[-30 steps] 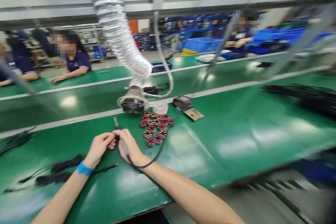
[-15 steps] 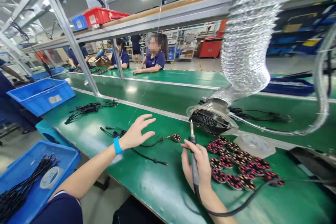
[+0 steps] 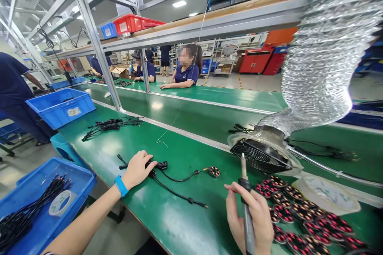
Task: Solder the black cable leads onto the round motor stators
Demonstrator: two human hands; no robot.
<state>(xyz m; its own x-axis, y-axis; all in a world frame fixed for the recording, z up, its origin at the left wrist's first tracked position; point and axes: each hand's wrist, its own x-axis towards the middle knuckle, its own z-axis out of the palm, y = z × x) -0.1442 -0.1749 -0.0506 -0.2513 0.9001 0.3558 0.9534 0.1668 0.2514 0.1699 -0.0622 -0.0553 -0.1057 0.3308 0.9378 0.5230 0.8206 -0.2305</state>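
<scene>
My left hand (image 3: 138,170), with a blue band at the wrist, is down on the bundled black cable (image 3: 162,165), its fingers and thumb closed round the bundle. From that bundle one lead runs right to a small round motor stator (image 3: 214,171) with copper windings. A second lead ends loose on the green bench nearer to me. In my right hand (image 3: 251,215) is a soldering iron (image 3: 244,183), gripped like a pen with its tip pointing up. Beside it, at the right, lie several stators (image 3: 302,211) with red or copper windings. A thin solder wire (image 3: 163,142) hangs down to the bench.
A fume fan (image 3: 260,153) on a silver duct (image 3: 317,59) stands behind the iron. More black cables (image 3: 110,124) lie at the back left near a blue bin (image 3: 64,107). A blue tray (image 3: 80,183) of cables is at lower left. Co-workers sit across the bench.
My left hand has come down from above the bench onto the black cable bundle. The iron stays in my right hand, and the view has shifted to the left.
</scene>
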